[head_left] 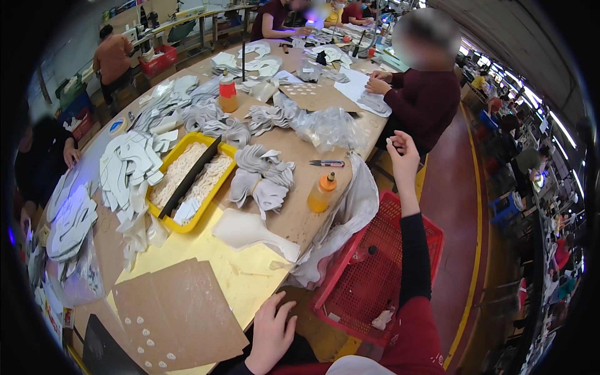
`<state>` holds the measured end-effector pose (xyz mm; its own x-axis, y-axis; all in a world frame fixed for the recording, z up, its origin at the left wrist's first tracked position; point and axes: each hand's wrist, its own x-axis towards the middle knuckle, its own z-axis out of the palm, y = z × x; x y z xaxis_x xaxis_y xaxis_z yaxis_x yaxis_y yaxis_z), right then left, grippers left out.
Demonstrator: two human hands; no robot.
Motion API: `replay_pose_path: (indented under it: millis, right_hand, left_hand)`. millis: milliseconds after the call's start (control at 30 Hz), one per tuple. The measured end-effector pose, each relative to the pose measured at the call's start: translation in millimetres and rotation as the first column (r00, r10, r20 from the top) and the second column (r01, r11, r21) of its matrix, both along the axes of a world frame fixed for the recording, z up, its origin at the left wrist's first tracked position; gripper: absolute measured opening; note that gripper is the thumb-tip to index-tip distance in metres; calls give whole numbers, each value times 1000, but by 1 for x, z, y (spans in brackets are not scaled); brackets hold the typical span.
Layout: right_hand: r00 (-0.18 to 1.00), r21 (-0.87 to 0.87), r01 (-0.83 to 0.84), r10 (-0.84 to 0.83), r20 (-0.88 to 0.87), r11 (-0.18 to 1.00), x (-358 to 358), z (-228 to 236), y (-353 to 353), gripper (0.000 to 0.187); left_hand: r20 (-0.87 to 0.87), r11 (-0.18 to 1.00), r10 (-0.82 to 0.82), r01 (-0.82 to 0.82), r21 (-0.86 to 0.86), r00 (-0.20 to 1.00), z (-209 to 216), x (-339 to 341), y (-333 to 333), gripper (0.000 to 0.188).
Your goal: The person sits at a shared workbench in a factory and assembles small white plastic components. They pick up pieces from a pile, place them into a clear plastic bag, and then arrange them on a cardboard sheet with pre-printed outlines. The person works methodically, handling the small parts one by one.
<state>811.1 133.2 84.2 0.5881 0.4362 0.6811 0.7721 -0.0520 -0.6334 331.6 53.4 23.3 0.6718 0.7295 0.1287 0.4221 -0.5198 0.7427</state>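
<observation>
My right hand (405,156) is raised past the table's right side, above the red basket. Its fingers are curled, and a small whitish piece (389,142), too small to name, shows at the pinched tips. Low at the table's near edge is my left hand (273,334), its fingers apart and holding nothing. Left of it, brown cardboard sheets (178,306) carry several small white pieces (145,342) in rows. A curved pale fabric piece (253,232) lies beyond on yellow sheeting (215,265). The yellow tray (194,226) holds many small cream pieces, with a dark bar across it.
A red basket (381,262) stands beside the table. An orange glue bottle (321,192), a pen (327,163), grey fabric bundles (261,178), white cut pieces (128,165) and clear plastic bags (331,128) crowd the tabletop. A co-worker (425,100) sits at the right edge.
</observation>
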Motion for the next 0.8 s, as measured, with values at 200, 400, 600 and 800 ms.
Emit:
replay_pose_path:
  millis: [200,400,600,800]
  right_hand:
    - [982,-119,87,-105,-158,989,116,-90,66,33]
    - [984,-249,148,-168,-62,957,160,-126,108,38]
    - [978,-411,201,-204,37,889,161,-128,113,38]
    - [989,-494,144,-136,53,857,162,-119,104,35]
  left_hand:
    - [-177,996,77,-67,63,981,-11,13,7,38]
    - [-297,986,54,-4,167,953,-34,15,12,42]
    - [-333,975,73,2,220,940,-48,11,6,34]
    - [-351,957,71,35,287,934,-50,12,4,31]
